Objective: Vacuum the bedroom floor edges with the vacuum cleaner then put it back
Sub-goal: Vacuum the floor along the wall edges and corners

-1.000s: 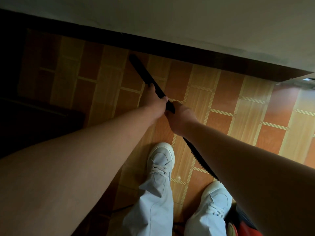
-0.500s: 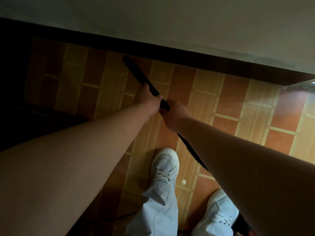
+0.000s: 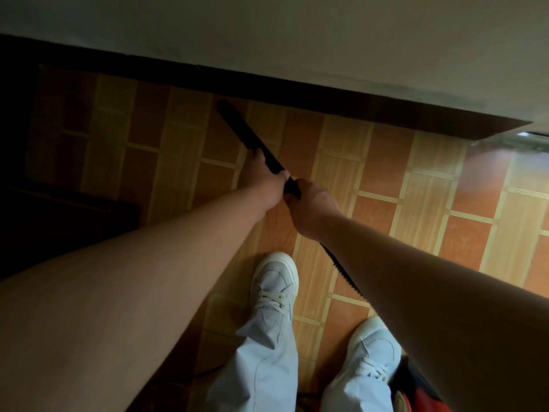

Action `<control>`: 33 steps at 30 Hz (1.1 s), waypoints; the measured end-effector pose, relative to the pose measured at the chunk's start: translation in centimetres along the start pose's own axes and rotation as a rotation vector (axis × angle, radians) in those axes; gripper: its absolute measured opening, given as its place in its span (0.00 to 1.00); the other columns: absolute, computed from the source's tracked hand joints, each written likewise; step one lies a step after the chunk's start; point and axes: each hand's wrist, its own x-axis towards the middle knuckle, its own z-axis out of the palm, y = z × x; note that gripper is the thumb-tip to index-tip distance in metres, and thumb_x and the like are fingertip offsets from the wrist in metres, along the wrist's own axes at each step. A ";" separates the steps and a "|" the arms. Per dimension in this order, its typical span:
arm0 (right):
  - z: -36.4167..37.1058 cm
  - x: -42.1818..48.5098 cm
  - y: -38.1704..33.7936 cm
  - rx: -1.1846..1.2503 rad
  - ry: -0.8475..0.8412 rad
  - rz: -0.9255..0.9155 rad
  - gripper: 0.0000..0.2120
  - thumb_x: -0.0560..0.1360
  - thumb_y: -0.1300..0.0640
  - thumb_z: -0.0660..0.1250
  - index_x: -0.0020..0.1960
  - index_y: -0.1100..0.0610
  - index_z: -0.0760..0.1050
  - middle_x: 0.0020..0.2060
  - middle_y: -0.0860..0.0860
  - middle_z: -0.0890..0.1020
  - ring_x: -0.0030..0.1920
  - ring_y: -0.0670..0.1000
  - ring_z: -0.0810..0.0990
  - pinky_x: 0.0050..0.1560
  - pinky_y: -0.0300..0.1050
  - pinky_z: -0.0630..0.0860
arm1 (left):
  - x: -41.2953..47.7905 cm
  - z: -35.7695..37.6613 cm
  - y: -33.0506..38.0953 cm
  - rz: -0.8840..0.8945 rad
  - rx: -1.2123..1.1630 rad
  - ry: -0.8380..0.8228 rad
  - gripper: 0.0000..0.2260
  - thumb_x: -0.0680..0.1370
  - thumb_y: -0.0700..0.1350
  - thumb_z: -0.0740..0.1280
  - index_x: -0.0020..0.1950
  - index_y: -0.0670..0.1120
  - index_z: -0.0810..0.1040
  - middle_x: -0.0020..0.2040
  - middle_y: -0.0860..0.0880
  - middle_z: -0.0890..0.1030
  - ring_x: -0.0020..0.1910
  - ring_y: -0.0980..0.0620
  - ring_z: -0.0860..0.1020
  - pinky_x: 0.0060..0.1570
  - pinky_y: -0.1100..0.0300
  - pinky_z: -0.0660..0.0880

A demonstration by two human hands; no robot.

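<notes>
Darkness fills the far left, where a low dark shape [image 3: 59, 215] sits on the floor; what it is cannot be told. Patterned wood-look floor [image 3: 416, 179] runs rightward, bounded at the top by a dark skirting strip [image 3: 297, 90] under a pale wall [image 3: 297, 34].

Left hand [image 3: 264, 181]: fingers curled shut around the black vacuum wand [image 3: 252, 135], thumb laid along its upper side. Wand tilts up-left; nozzle tip close to the skirting, contact with floor not resolvable.

Right hand [image 3: 312, 206]: closed in a fist on the same wand, just behind the left hand, the two nearly touching. Ribbed black hose [image 3: 341, 269] emerges below the right wrist and passes under the right forearm toward the lower right.

Left shoe [image 3: 274, 281], white, laced, planted between the two forearms. Right shoe [image 3: 374, 352] nearer the bottom edge. Pale trouser legs [image 3: 261, 367] cover both ankles.

Red vacuum body [image 3: 421, 401] at the bottom right corner, just beside the right shoe, mostly cut off by the frame and the forearm.
</notes>
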 end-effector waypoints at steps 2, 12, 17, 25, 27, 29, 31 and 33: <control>-0.5 -0.7 1.0 0.010 0.016 0.008 0.12 0.84 0.48 0.58 0.60 0.54 0.73 0.45 0.52 0.79 0.38 0.51 0.78 0.30 0.42 0.66 | -0.6 1.0 0.4 0.022 0.028 -0.004 0.33 0.79 0.46 0.71 0.81 0.50 0.61 0.77 0.47 0.68 0.71 0.43 0.74 0.63 0.45 0.78; -1.5 -5.2 5.9 0.058 0.055 0.051 0.13 0.84 0.48 0.58 0.62 0.54 0.73 0.49 0.55 0.80 0.45 0.57 0.81 0.41 0.49 0.77 | -5.2 5.6 0.7 0.067 0.129 -0.100 0.36 0.82 0.44 0.68 0.84 0.49 0.51 0.83 0.49 0.57 0.78 0.44 0.65 0.73 0.51 0.69; -2.1 -3.8 5.3 0.094 0.056 0.048 0.11 0.84 0.49 0.58 0.59 0.54 0.73 0.42 0.52 0.78 0.41 0.55 0.81 0.36 0.46 0.75 | -3.8 5.3 1.4 0.069 0.090 -0.071 0.37 0.80 0.45 0.70 0.83 0.50 0.54 0.81 0.48 0.61 0.76 0.43 0.68 0.72 0.46 0.71; -1.5 -6.8 7.8 0.128 0.077 0.069 0.12 0.83 0.48 0.58 0.62 0.53 0.72 0.49 0.55 0.80 0.44 0.56 0.81 0.40 0.50 0.78 | -6.5 7.1 0.4 0.056 0.089 -0.149 0.36 0.81 0.44 0.69 0.84 0.52 0.52 0.81 0.49 0.61 0.75 0.43 0.70 0.71 0.46 0.73; -1.6 -6.9 8.5 0.130 0.084 0.074 0.12 0.83 0.48 0.58 0.62 0.54 0.71 0.50 0.56 0.80 0.45 0.57 0.81 0.42 0.51 0.79 | -6.7 7.7 0.5 0.053 0.113 -0.150 0.37 0.80 0.45 0.70 0.84 0.52 0.52 0.82 0.50 0.60 0.75 0.44 0.69 0.70 0.46 0.73; -2.0 -6.5 8.9 0.115 0.093 0.078 0.12 0.83 0.48 0.58 0.62 0.54 0.71 0.50 0.56 0.79 0.45 0.57 0.81 0.40 0.49 0.76 | -6.5 8.1 0.9 0.062 0.116 -0.138 0.38 0.80 0.45 0.71 0.83 0.52 0.53 0.82 0.50 0.60 0.75 0.43 0.69 0.69 0.45 0.75; -2.4 -6.0 9.1 0.112 0.106 0.078 0.12 0.84 0.49 0.58 0.62 0.54 0.72 0.50 0.56 0.79 0.44 0.56 0.80 0.38 0.46 0.72 | -6.1 8.4 1.4 0.073 0.104 -0.135 0.38 0.79 0.45 0.71 0.83 0.52 0.53 0.82 0.50 0.60 0.74 0.43 0.70 0.68 0.45 0.75; -2.7 -6.0 9.3 0.128 0.117 0.081 0.13 0.84 0.49 0.58 0.63 0.54 0.72 0.50 0.55 0.78 0.44 0.55 0.79 0.37 0.45 0.70 | -6.0 8.7 1.7 0.083 0.102 -0.145 0.38 0.79 0.45 0.71 0.83 0.52 0.53 0.81 0.49 0.62 0.73 0.43 0.72 0.68 0.46 0.75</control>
